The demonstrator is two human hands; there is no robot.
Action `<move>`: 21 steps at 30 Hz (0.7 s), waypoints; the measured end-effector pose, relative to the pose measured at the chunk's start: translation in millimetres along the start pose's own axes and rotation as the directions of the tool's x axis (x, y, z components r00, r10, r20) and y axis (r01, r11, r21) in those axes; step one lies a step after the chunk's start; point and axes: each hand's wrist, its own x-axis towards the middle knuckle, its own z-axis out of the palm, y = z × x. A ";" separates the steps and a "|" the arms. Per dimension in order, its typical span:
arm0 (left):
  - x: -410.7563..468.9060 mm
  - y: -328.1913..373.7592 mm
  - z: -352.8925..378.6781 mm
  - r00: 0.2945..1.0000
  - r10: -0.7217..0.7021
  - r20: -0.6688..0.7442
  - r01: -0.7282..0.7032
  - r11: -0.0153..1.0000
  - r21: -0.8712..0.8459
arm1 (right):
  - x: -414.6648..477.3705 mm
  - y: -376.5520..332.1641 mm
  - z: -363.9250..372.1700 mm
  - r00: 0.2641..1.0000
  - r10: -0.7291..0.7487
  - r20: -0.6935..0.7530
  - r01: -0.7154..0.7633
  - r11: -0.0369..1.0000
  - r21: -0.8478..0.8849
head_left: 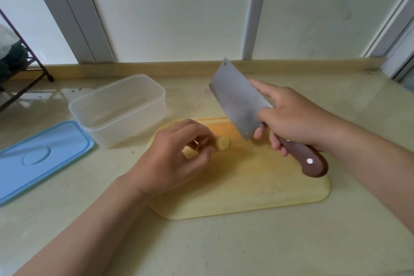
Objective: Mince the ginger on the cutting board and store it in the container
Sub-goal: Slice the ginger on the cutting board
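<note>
A pale yellow piece of ginger (pixel 224 142) lies on the wooden cutting board (pixel 246 188), pinched at its left end by the fingertips of my left hand (pixel 177 157). My right hand (pixel 291 116) grips a cleaver (pixel 237 101) by its brown wooden handle. The blade is raised and tilted above the board's far edge, to the right of the ginger, with my index finger along its side. A clear plastic container (pixel 118 107) stands open and empty to the left of the board.
The container's blue lid (pixel 42 157) lies flat on the counter at the left. A dark wire rack (pixel 24 74) stands at the far left. A window and low sill run along the back edge of the beige counter (pixel 224 248).
</note>
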 end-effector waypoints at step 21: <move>23.1 2.8 3.6 0.951 -0.281 0.125 0.219 0.904 0.366 | -58.4 45.6 -33.7 0.999 0.034 -0.035 -0.034 0.999 0.011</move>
